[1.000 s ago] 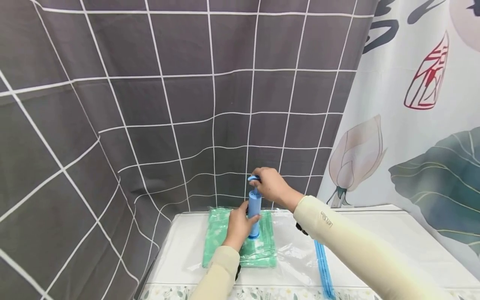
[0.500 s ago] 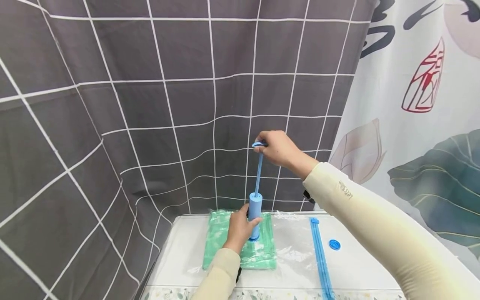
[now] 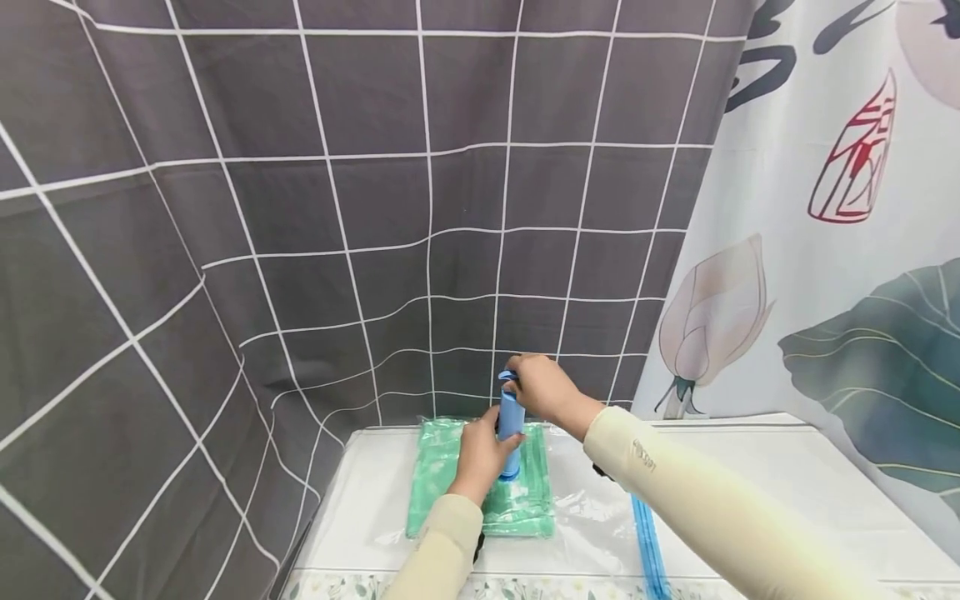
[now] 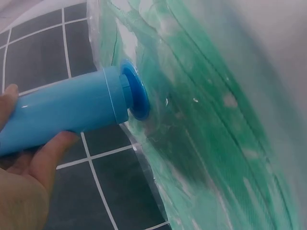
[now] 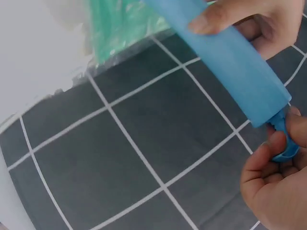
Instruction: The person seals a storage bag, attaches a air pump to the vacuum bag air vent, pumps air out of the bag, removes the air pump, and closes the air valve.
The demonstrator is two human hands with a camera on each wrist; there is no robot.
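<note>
While the left hand [image 3: 480, 457] wraps its fingers round the pump [image 3: 512, 417], the right hand [image 3: 547, 387] pinches the handle [image 5: 287, 154] at its twelve o'clock.

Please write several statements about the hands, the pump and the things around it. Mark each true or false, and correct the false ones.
1. The left hand grips the blue barrel. True.
2. The right hand holds the handle. True.
3. The handle is far out from the barrel. False: it is close to the barrel's upper end.
4. The barrel's lower end meets a blue ring over the green bundle. True.
5. In the head view, the blue strip lies left of the bundle. False: the blue strip is right of it.
</note>
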